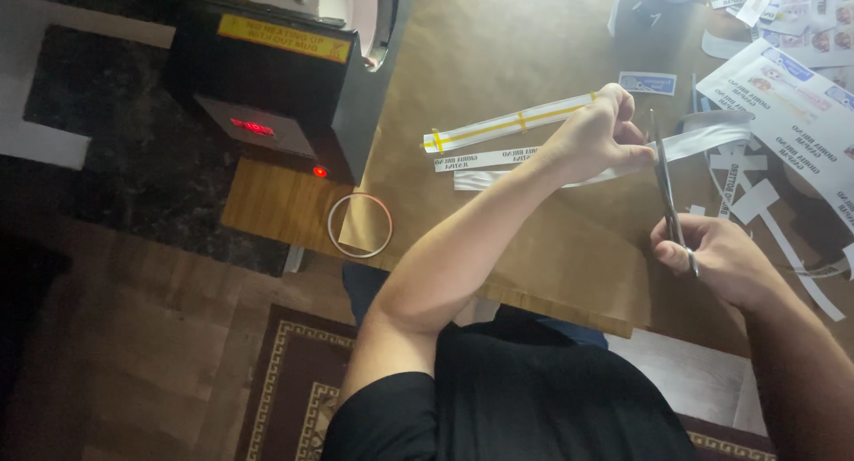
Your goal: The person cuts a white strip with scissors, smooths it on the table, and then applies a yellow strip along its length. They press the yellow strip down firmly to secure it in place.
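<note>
My left hand (pixel 598 136) pinches a long white paper strip (pixel 703 141) that runs right and left of it, above the brown paper covering the table (pixel 498 52). My right hand (pixel 716 256) grips the handles of a pair of scissors (pixel 665 190), whose blades point up and away, meeting the strip just right of my left fingers. Two other printed strips lie left of my left hand: one with yellow tape (pixel 507 125) and a shorter one (pixel 485 159) below it.
A black heat-press machine (pixel 285 79) with red lights stands at the table's left end. A clear tape ring (pixel 359 225) lies by the table edge. Printed sheets (pixel 792 96) and several cut paper scraps (pixel 756 199) are scattered at the right.
</note>
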